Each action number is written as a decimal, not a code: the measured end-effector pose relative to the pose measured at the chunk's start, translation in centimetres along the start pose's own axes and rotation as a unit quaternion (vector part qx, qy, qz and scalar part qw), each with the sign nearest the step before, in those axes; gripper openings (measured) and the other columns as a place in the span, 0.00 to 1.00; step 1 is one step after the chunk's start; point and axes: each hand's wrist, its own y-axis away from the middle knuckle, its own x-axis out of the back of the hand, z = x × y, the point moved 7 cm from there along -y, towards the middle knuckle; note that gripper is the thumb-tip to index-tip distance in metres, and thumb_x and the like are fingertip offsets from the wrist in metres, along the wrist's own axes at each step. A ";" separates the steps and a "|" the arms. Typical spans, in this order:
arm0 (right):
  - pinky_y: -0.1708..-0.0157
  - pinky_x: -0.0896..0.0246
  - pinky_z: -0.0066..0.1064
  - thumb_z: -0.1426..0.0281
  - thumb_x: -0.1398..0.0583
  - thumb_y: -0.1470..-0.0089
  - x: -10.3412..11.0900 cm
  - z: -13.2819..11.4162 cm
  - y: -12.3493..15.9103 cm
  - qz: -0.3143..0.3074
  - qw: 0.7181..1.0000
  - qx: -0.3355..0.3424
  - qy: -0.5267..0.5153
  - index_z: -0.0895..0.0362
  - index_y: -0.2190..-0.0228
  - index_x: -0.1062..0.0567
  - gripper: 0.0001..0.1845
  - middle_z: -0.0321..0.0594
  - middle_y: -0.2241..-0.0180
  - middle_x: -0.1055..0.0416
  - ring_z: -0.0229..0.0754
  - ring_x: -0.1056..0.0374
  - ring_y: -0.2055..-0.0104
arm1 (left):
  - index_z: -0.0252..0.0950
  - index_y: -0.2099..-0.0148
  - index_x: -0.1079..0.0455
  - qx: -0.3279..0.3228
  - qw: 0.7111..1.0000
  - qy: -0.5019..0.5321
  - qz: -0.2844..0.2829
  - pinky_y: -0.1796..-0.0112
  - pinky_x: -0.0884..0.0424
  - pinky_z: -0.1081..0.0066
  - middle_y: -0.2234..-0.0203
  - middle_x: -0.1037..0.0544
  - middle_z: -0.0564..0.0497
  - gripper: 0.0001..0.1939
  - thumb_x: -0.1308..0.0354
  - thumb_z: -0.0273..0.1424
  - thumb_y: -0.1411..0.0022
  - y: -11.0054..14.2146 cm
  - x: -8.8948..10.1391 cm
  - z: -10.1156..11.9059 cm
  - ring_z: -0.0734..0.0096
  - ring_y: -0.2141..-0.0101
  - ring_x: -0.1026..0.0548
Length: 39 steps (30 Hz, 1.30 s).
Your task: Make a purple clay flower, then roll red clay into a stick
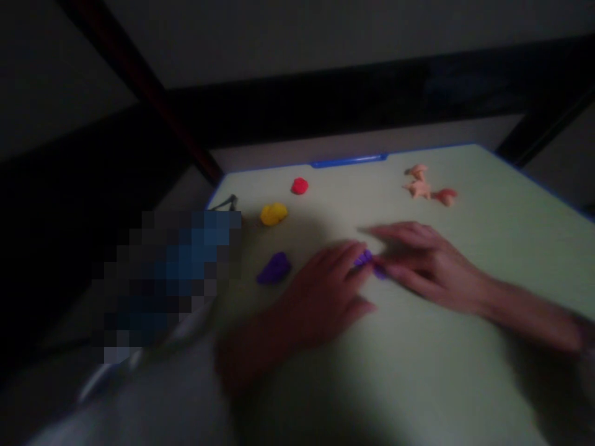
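Note:
A small piece of purple modelling clay [364,257] lies at the middle of the table, with faint ridges on it. My left hand [328,288] reaches over it from the left, its fingertips closed against the clay and its thumb lower down. From the right, my right hand [430,266] pinches the clay's right end between thumb and fingers, while its upper finger stretches out above. Fingers cover part of the piece, and blur hides its exact shape. Left of my left hand sits a larger purple clay lump [275,269].
A yellow clay lump [274,214] and a red one [300,186] lie farther back. Several peach-coloured shaped pieces [419,189] rest at the back right. The pale table [465,371] has a blue edge and a blue tray [348,161]. A blurred-out patch [186,266] borders its left side.

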 end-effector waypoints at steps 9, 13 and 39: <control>0.46 0.49 0.50 0.64 0.52 0.39 -0.2 0.4 0.1 -0.026 0.999 -0.019 -0.011 0.51 0.46 0.33 0.21 0.42 0.39 0.46 0.51 0.46 0.42 | 0.29 0.42 0.40 -0.012 0.999 -0.007 0.029 0.45 0.41 0.53 0.42 0.39 0.35 0.26 0.54 0.40 0.36 0.5 0.0 -0.1 0.52 0.42 0.42; 0.46 0.49 0.50 0.64 0.53 0.38 -0.6 0.4 0.0 -0.037 0.999 -0.019 -0.006 0.50 0.46 0.34 0.21 0.41 0.39 0.46 0.51 0.47 0.41 | 0.31 0.42 0.40 -0.010 1.000 -0.005 0.021 0.45 0.40 0.52 0.42 0.38 0.37 0.25 0.54 0.40 0.36 0.4 -0.1 -0.2 0.53 0.41 0.42; 0.48 0.46 0.45 0.68 0.44 0.44 0.5 -0.6 0.2 0.026 0.998 0.056 -0.028 0.57 0.67 0.21 0.11 0.42 0.45 0.35 0.48 0.41 0.45 | 0.30 0.43 0.38 -0.004 1.000 -0.009 -0.001 0.43 0.44 0.53 0.40 0.42 0.35 0.25 0.52 0.40 0.37 0.0 0.0 0.1 0.52 0.39 0.48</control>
